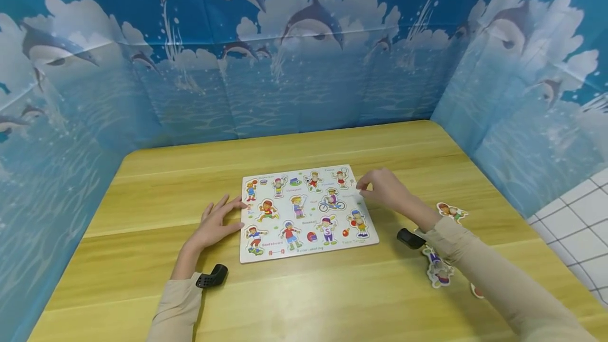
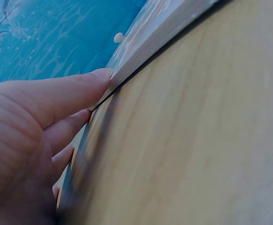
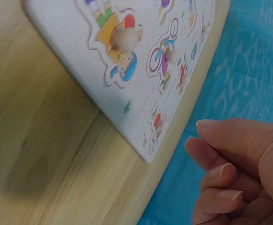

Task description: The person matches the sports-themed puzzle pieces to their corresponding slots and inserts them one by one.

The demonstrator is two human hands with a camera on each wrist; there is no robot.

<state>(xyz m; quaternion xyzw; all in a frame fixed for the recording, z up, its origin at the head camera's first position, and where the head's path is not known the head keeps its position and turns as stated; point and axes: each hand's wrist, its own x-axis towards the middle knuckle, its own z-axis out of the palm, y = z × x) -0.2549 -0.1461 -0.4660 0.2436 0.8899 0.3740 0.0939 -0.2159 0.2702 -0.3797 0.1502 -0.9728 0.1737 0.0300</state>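
Note:
A white knobbed peg puzzle board (image 1: 306, 253) with cartoon sports figures lies flat on the table. My left hand (image 1: 217, 226) is at its left edge; in the left wrist view the thumb (image 2: 80, 91) and index finger touch the board's side. Just off the right edge, near the top right corner, hovers my right hand (image 1: 385, 190). Its fingers are loosely bent with nothing held; thumb and index tips sit close together in the right wrist view. On the board there, a tennis figure (image 3: 157, 125), a cyclist (image 1: 332, 200) and a yellow-clad figure (image 1: 358, 224) carry small round knobs.
Loose figure pieces lie on the table to the right: one piece (image 1: 451, 211) beyond the right forearm, another piece (image 1: 439, 271) by the sleeve, and a partly covered piece (image 1: 476, 291). Dolphin-print cloth (image 1: 304, 94) walls the table's back and sides. Black wrist devices (image 1: 212, 277) sit at both cuffs.

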